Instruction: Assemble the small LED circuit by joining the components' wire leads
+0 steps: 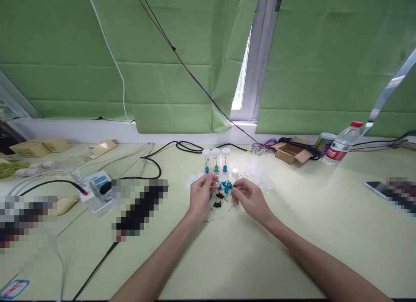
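A pale green table [292, 232] carries everything, with three clear tubes [216, 160] standing upright at the back. Nearer, both hands work over loose blue parts [225, 187] and black parts [217, 203]. The left hand [199, 196] pinches a thin wire [217, 181]; the right hand [248, 197] curls closed, its contents too small to tell.

Both bare forearms reach forward from the near edge of the counter and converge toward its middle. The left hand [200, 193] is raised, fingers curled, thumb and fingertips pinched together. The right hand [249, 197] sits just beside it, knuckles up, fingers bent inward in a pinch, wrist slightly lowered.
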The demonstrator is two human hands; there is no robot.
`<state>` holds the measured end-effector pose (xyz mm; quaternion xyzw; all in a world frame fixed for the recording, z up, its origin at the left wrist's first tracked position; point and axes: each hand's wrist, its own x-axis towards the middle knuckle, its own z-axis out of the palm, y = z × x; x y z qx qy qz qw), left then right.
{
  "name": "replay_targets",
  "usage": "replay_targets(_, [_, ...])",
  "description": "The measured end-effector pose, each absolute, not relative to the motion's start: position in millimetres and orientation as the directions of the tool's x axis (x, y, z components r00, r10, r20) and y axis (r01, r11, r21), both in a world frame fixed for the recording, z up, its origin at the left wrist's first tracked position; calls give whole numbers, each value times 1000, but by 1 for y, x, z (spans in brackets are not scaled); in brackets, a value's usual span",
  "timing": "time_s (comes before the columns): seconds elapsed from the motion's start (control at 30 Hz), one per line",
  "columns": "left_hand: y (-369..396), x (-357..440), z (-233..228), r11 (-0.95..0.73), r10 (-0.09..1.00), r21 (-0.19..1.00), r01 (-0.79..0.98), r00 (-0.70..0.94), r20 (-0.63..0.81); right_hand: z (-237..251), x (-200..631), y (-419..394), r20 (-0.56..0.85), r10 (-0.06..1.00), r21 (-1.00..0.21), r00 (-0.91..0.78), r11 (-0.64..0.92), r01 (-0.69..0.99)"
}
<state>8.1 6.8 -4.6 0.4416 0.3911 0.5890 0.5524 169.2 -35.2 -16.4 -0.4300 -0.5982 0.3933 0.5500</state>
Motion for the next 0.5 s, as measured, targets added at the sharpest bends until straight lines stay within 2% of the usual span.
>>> replay_targets(0.5, [6,6,-3,-22,997,946,-323,63,45,-18,170,-34,302,953,-948,-20,303,95])
